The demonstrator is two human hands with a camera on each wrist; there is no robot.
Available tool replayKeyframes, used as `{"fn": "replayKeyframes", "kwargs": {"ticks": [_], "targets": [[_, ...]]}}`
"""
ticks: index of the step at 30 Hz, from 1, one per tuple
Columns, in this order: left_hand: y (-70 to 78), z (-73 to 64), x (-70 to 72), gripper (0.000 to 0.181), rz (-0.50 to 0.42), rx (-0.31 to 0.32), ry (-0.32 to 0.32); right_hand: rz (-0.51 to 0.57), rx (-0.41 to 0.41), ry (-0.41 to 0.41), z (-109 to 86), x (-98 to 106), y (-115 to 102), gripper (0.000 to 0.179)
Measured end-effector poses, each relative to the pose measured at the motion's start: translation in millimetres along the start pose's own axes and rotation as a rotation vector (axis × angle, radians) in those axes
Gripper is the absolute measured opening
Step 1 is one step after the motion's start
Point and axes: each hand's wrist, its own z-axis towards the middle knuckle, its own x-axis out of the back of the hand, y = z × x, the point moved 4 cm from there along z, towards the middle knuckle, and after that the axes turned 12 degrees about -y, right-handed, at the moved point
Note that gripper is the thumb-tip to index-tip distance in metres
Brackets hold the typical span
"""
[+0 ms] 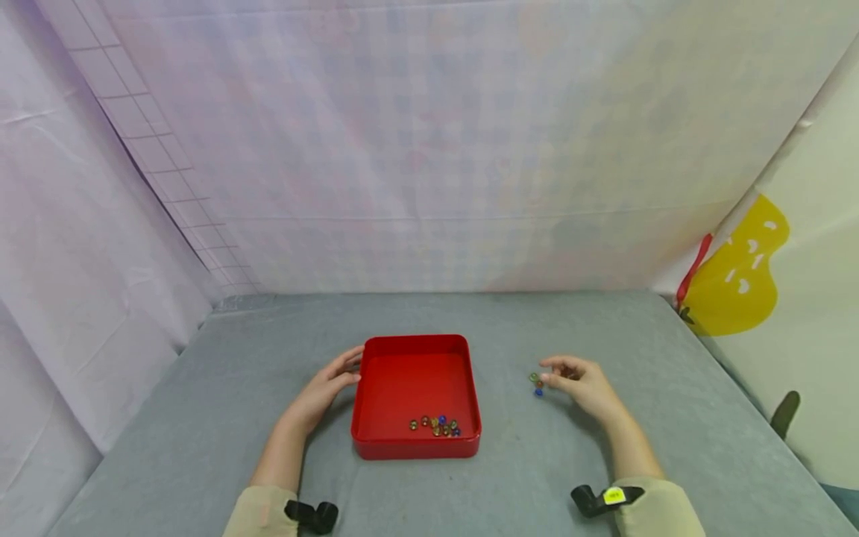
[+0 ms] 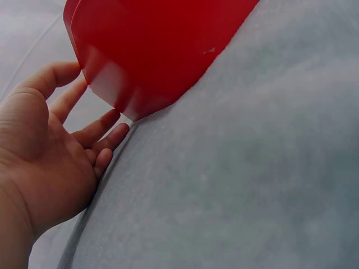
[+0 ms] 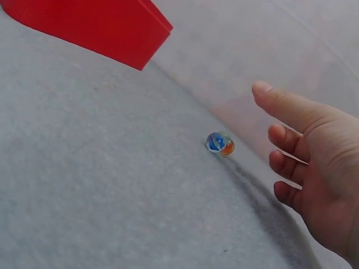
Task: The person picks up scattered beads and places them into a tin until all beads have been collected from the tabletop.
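In the head view a shallow red tray (image 1: 416, 449) sits on the grey cloth, with several glass marbles (image 1: 425, 421) gathered near its front right. My left hand (image 1: 324, 391) is at the tray's left wall. The left wrist view has its fingertips touching the red side, fingers spread along it. To the right of the tray, three loose marbles lie close together: a green one (image 1: 534, 377), an orange one (image 3: 229, 148) and a blue one (image 3: 215, 142). Just beside them hovers my right hand (image 1: 585, 386), thumb extended, fingers loosely bent, holding nothing.
A grey cloth (image 1: 268, 418) covers the table. White patterned sheeting (image 1: 429, 149) hangs behind, with more at both sides. A yellow printed shape (image 1: 738, 276) marks the right sheet. Black wrist mounts (image 1: 312, 516) sit on both sleeves.
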Motion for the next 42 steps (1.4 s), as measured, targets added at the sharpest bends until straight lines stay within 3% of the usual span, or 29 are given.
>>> {"fn": "replayKeyframes", "kwargs": {"ticks": [19,42], "targets": [[0.9,-0.3,-0.5,0.054,-0.012,-0.003,0.001,-0.045,-0.049,-0.011,-0.4,-3,15,0.024],[1.0,-0.4,-0.5,0.054,-0.007,-0.01,-0.006,-0.158,-0.058,-0.029,-0.3,-6,11,0.015]]}}
